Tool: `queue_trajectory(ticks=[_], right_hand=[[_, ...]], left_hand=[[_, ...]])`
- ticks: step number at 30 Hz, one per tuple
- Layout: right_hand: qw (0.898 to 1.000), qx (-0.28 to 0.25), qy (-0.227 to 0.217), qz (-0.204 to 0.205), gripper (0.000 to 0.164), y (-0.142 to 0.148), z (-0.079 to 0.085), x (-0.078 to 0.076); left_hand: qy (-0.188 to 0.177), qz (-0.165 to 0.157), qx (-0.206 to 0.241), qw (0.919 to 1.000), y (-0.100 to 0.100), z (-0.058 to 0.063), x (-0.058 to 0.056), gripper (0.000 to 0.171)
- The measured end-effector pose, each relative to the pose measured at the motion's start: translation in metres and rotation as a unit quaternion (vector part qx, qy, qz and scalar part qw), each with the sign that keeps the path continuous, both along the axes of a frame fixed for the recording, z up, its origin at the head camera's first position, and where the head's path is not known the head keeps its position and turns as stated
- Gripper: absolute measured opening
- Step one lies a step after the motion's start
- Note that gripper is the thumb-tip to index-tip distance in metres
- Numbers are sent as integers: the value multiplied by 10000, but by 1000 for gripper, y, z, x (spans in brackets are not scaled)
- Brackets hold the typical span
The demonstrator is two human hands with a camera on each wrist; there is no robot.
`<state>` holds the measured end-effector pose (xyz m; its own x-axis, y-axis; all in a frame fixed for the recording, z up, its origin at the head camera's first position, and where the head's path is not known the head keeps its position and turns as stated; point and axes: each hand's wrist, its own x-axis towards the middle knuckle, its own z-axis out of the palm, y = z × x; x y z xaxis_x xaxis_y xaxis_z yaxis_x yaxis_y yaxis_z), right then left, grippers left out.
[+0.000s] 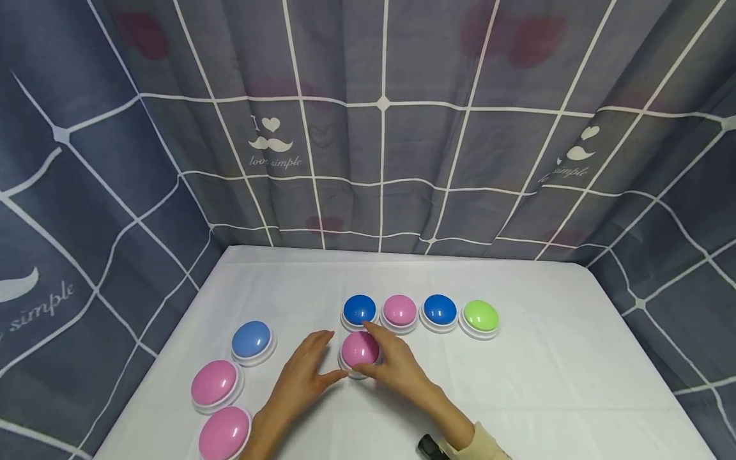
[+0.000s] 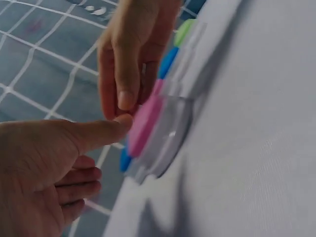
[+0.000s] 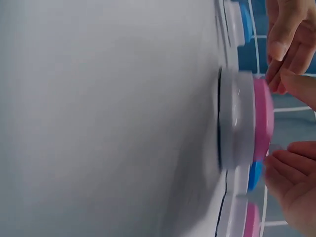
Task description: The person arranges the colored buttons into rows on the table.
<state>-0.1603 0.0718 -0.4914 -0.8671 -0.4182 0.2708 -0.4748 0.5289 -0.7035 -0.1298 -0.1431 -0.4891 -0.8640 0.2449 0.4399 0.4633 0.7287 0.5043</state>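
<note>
A round push button with a pink dome and a white base stands on the table directly in front of a blue-domed button. My right hand arches over the pink one from the right, thumb on the near side and fingers on the far side. In the right wrist view its fingertips lie at the dome's edge; firm contact cannot be made out. Left of the button is my left hand, its thumb pointing at the dome and its fingers loosely extended, holding nothing.
Further right in the back row sit pink, blue and green buttons. On the left are a blue button and two pink ones. White cloth covers the table; grey checked curtains surround it.
</note>
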Motion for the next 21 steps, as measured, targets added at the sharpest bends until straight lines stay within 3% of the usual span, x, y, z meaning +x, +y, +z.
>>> queue_trajectory(ticks=[7,9,12,13,15,19,21], right_hand=[[9996,-87,-53,270,77,-41,5,12],[9992,17,-62,389,77,-52,6,16],[9982,188,-29,565,77,-68,8,22],[9977,243,-7,634,77,-73,8,25],[9963,336,32,785,77,-83,7,30],[9914,590,207,1154,76,-104,1,38],[9872,780,349,1348,76,-114,-2,41]], left_hand=[[367,960,-240,9944,-33,15,42,72],[355,1196,-251,9919,-43,17,52,74],[26,1647,-299,9859,-57,19,67,75],[-171,1794,-274,9832,-61,20,72,76],[-961,2126,-268,9720,-70,22,80,83],[-2593,2609,-476,9287,-95,20,89,102],[-3084,2656,-584,9116,-109,16,92,110]])
